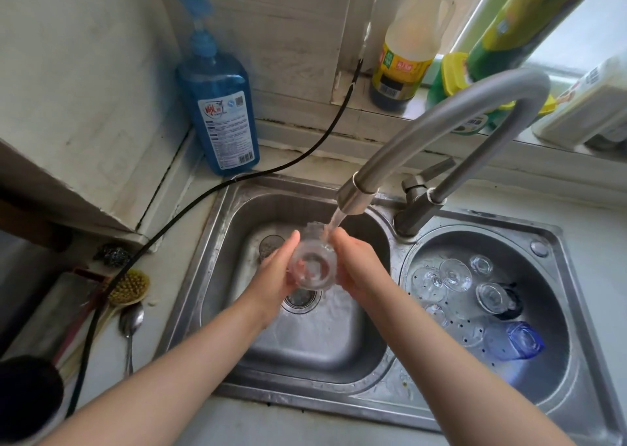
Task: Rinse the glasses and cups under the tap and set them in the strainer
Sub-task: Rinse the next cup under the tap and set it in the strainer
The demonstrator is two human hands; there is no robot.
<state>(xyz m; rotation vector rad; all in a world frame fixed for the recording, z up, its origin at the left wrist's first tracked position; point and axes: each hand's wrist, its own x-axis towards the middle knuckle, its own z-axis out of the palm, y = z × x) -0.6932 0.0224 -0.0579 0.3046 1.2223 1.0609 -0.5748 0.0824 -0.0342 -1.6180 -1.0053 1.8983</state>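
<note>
A clear glass (310, 269) with a ribbed or patterned wall is held tilted under the running tap (356, 196), above the drain of the square sink (234, 228), its base turned toward the camera and the stream falling on its far end. The glass is judged to be light but rigid, fragile and, being wet, slippery; it is best taken around the side wall, where the relief gives some purchase, and not by the thin rim. It is clasped from both sides: the left hand (276, 276) is laid along its left wall with the fingers reaching up toward the stream, and the right hand (353, 269) is wrapped against its right wall, so that both hands are closed about the one glass. Both forearms are stretched forward from the lower edge of the view and brought together over the basin. In the round strainer (553, 293) just to the right, several clear glasses (454, 276) and a blue glass (524, 340) are already set, apparently upside down, and room appears to be left for more. On the bench to the left a scrubbing brush (130, 287) and a spoon (130, 323) are seen, with a blue soap bottle (220, 113) in the corner behind.
</note>
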